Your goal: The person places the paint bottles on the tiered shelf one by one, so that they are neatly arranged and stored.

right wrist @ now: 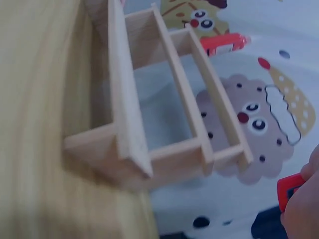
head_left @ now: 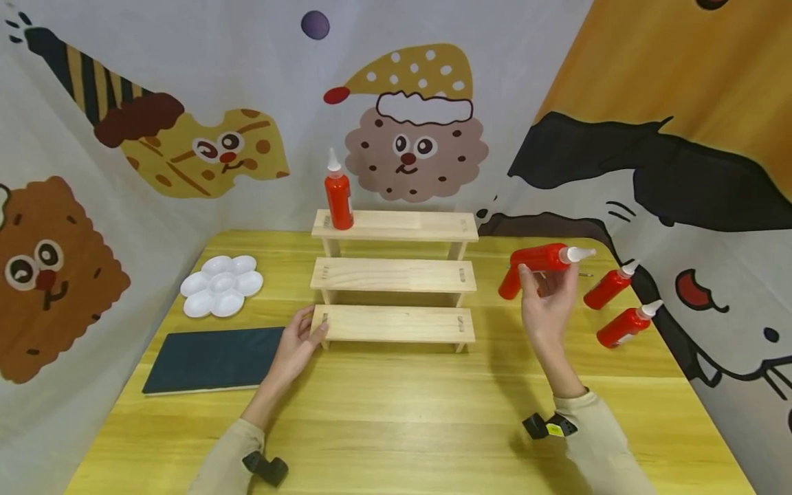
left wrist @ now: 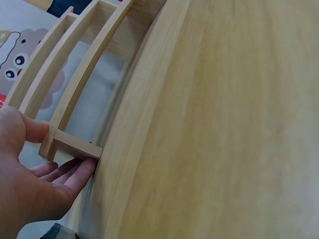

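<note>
A three-step wooden shelf [head_left: 392, 323] stands mid-table. My left hand [head_left: 300, 347] grips the left end of its lowest step; the left wrist view shows the thumb [left wrist: 36, 130] on the plank and fingers under it. To the right of the shelf, my right hand [head_left: 549, 306] holds a red squeeze bottle [head_left: 537, 257] on its side above the table, white nozzle pointing right. Partly hidden behind that hand is another red bottle [head_left: 509, 283]. One red bottle [head_left: 339, 201] stands upright on the top step's left end, also visible in the right wrist view.
Two more red bottles [head_left: 608, 289] [head_left: 623, 328] lie tilted near the table's right edge. On the left are a white flower-shaped palette [head_left: 223, 285] and a dark flat board [head_left: 213, 359]. A cartoon-printed curtain [head_left: 260, 62] hangs close behind the table [head_left: 396, 419].
</note>
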Available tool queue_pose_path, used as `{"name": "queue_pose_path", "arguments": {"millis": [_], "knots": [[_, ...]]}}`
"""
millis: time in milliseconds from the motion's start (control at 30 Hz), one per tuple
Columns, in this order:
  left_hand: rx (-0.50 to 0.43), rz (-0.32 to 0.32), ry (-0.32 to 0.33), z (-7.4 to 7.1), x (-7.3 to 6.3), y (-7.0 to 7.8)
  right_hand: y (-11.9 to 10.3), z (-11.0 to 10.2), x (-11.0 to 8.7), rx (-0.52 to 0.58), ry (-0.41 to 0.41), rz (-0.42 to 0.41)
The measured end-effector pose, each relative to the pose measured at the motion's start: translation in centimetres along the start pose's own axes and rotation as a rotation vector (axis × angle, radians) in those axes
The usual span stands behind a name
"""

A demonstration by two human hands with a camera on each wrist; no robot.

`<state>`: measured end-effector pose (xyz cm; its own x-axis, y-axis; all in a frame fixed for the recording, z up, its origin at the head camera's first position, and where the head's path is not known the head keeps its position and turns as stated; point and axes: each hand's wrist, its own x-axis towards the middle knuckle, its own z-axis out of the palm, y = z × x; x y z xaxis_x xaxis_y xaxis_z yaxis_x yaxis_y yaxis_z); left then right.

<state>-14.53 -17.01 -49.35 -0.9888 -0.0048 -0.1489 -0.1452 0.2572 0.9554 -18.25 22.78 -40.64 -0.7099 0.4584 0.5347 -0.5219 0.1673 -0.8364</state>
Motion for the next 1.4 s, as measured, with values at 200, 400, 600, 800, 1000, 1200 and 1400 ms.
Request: {"name": "queue_pose_path", "arguments": {"millis": [200,400,600,800,1000,1200,1400], "knots": [[-0.006,0.007,-0.001,0.0,0.1,0.0,-0.7,3.5,1.0,0.062,-0.076,-0.140],[-0.012,0.008,-0.001,0.0,0.0,-0.1,-3.0,7.3,1.3,0.037,-0.136,-0.128],[-0.010,0.002,0.003,0.0,0.0,-0.1,-2.2,10.7,1.8,0.042,-0.207,-0.097],[-0.005,0.002,0.007,0.0,0.0,0.0,-0.8,13.6,2.2,0.059,-0.262,-0.131],[-0.009,0.003,0.007,0.1,0.1,-0.1,-1.0,15.7,2.5,-0.022,-0.317,-0.088],[-0.015,0.007,0.007,0.1,0.1,0.0,-0.9,16.7,2.7,-0.116,-0.426,-0.001],[-0.021,0.004,0.006,0.2,0.0,0.1,-0.5,17.4,2.7,-0.188,-0.505,-0.002]]}}
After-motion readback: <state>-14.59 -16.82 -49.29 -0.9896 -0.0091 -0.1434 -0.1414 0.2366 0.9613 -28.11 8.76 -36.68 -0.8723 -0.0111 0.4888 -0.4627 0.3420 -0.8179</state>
